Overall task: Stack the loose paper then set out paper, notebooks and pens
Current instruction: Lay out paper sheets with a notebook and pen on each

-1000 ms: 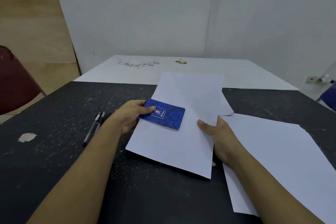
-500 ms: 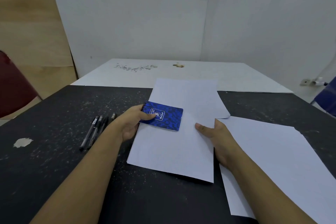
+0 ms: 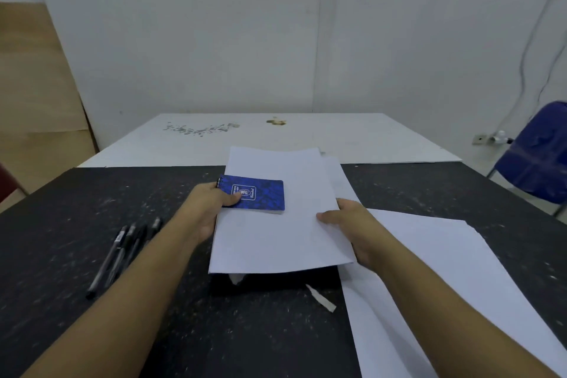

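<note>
One notebook (image 3: 256,196). Pens (image 3: 122,252): four, I think, though they lie bunched together. One sheet (image 3: 276,239) on top, a second (image 3: 336,176) peeking from under it, and at least two more in the pile (image 3: 445,279). Two scraps (image 3: 320,298).

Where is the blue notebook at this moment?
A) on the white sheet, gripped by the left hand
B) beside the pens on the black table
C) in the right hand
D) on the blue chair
A: the blue notebook rests on the white sheet, the left hand pinching its spiral end; the right hand holds only the sheet's edge.
</note>
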